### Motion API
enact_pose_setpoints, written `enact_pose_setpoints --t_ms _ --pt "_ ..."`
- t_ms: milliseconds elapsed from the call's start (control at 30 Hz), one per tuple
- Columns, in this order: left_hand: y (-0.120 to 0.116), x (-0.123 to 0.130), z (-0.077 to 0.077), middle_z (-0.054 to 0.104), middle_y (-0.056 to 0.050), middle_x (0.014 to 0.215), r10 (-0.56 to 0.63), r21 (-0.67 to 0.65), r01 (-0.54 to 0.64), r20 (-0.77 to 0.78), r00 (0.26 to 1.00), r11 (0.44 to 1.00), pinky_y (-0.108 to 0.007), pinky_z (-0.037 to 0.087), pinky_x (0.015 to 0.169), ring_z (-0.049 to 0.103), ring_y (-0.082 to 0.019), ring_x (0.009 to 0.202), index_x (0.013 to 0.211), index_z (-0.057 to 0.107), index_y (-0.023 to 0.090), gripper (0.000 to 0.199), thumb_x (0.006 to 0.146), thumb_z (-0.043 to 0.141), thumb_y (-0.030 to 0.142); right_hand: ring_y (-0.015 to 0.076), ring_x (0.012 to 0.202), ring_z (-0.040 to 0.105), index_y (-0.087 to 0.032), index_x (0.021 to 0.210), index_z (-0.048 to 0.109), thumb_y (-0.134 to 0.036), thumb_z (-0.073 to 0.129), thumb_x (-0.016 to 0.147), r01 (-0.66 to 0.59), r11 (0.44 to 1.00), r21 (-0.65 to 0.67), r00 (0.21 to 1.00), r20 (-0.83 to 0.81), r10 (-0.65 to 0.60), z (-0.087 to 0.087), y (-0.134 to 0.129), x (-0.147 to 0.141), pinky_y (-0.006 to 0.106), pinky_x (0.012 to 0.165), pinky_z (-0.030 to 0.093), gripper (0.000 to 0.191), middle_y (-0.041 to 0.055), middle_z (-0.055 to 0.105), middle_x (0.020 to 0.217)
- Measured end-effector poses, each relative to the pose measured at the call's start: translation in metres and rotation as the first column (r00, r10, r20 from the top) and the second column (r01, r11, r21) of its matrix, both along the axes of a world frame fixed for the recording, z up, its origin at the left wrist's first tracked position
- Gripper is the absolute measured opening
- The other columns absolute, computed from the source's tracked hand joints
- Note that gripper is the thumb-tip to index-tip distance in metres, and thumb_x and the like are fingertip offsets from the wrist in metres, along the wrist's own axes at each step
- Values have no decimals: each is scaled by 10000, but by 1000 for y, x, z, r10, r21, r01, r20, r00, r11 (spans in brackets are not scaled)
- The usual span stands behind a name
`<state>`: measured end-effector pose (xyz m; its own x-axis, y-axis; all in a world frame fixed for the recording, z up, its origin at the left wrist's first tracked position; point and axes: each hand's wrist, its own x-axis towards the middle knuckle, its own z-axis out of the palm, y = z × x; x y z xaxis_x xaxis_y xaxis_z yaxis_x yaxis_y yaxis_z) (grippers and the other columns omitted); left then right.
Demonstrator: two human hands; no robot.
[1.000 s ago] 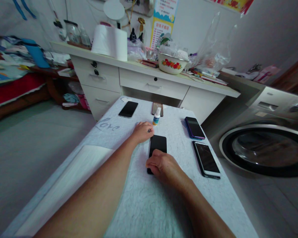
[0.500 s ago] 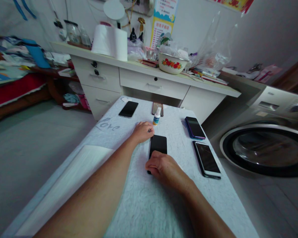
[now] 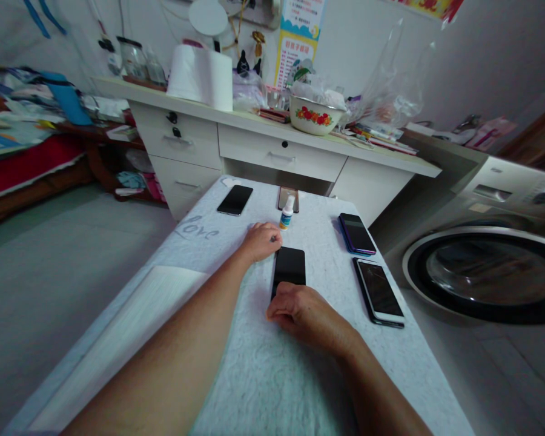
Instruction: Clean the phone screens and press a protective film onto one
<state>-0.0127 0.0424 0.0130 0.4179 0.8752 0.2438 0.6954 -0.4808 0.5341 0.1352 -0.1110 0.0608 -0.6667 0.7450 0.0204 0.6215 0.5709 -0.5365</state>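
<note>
A black phone (image 3: 290, 265) lies face up on the cloth-covered table (image 3: 254, 375). My right hand (image 3: 300, 309) is over its near end, fingers pinched together; what they hold, if anything, is hidden. At the phone's far left corner rests my left hand (image 3: 262, 241), its fingers closed around a small dark thing that barely shows. Just beyond stands a small white spray bottle (image 3: 286, 213) with a blue and orange label, in front of another phone (image 3: 282, 197) lying flat.
One phone (image 3: 235, 200) lies at the far left of the table. Along the right edge are a dark phone (image 3: 357, 234) and a white-framed phone (image 3: 381, 290) on a black one. Behind stands a white desk (image 3: 254, 142); a washing machine (image 3: 499, 212) is at the right.
My right hand has moved slightly toward me along the black phone, its fingers still pinched. My left hand has stayed in place.
</note>
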Motion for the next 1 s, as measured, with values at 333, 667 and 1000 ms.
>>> enact_pose_setpoints --t_ms 333,667,1000 --pt "2 0 -2 686 -20 1107 -5 1 5 -9 1000 1000 -385 391 1001 585 -225 1069 753 690 221 144 784 553 253 114 764 600 -181 830 734 -6 608 800 -30 997 -73 999 -29 27 5 2 15 196 694 443 218 8 674 844" --pt "2 0 -2 688 -13 1089 -4 -8 4 -1 1000 1000 -383 387 998 577 -222 1066 743 690 224 141 786 559 251 112 754 606 -164 802 751 5 644 780 -21 991 -132 999 28 24 13 3 32 198 702 448 200 14 674 797" --pt "2 0 -3 684 -18 1096 -2 -1 2 -7 1000 1000 -388 389 999 580 -225 1069 752 692 222 138 786 562 254 111 723 598 -182 785 749 -3 612 769 30 979 -201 999 48 -21 15 2 48 199 681 449 226 7 672 787"
